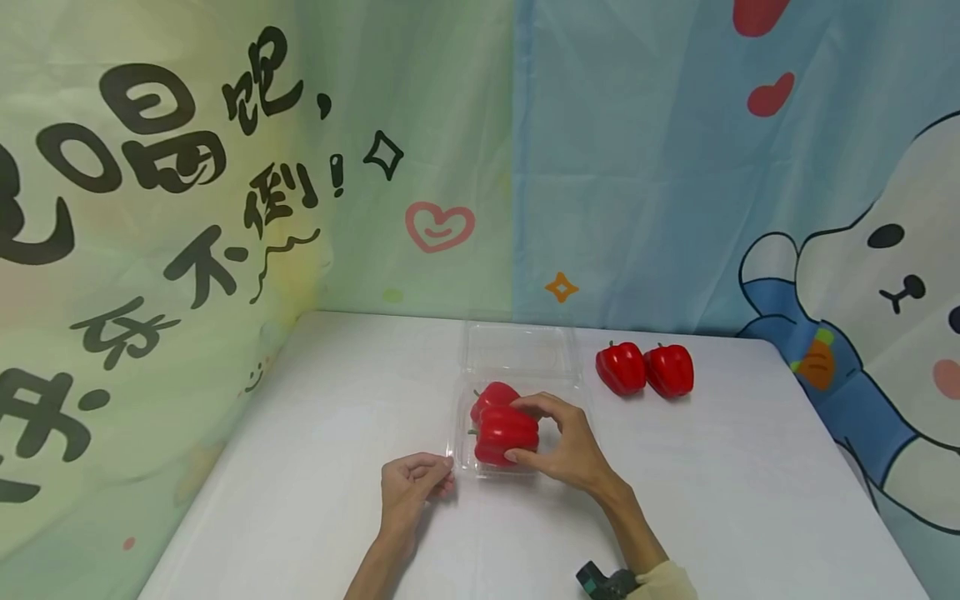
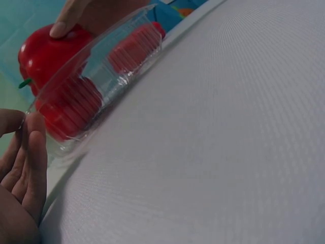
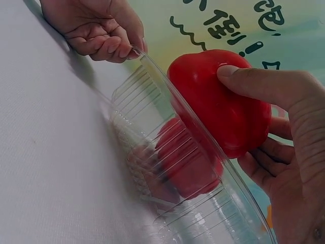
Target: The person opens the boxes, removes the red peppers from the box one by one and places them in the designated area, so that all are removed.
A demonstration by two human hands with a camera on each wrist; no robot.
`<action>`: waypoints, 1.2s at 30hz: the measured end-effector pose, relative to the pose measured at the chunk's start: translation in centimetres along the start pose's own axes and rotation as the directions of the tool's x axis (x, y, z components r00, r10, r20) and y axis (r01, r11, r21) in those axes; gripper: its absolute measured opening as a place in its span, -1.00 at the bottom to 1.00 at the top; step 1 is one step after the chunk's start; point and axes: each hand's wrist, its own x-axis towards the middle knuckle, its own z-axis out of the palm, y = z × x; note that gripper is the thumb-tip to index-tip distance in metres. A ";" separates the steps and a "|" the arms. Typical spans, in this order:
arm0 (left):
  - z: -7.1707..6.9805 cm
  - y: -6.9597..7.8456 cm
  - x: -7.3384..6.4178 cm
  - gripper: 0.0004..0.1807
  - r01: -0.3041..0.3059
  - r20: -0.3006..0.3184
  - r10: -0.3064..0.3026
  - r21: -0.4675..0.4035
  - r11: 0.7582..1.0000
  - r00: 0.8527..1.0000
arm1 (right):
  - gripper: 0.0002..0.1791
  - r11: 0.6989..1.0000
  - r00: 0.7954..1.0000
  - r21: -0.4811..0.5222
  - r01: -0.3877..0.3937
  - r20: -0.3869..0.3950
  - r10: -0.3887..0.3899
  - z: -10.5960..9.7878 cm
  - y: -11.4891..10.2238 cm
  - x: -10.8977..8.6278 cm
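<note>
Pepper [image 1: 506, 435], glossy red, blocky, gripped in right hand [image 1: 564, 442] above clear plastic box [image 3: 137, 94]; left hand [image 1: 412, 490] pinches its edge, presumably steadying it

the container [image 1: 465, 454] is set on the table [image 1: 300, 467], about midway from left to right. its lid [image 1: 517, 350] is laid back behind it, on the far side. one pepper [image 1: 493, 395] is placed inside the container, in the left half. before it and partly hiding it from above, a second pepper [image 1: 504, 437] is held over the container by the right hand [image 1: 573, 442], which is set at its right side; whether the two peppers touch cannot be told. the container's near left corner is pinched by the left hand [image 1: 408, 492]. right of the lid, a third pepper [image 1: 621, 368] and a fourth pepper [image 1: 670, 371] are placed side by side on the table, the fourth rightmost. behind the table, a backdrop [image 1: 450, 83] is hung.
</note>
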 end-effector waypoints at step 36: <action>0.1 0.0 -0.1 -0.77 0.006 -0.007 -0.006 0.003 1.000 1.000 | -0.26 0.999 0.996 -0.019 0.035 -0.077 -0.036 -1.2 -0.1 -0.3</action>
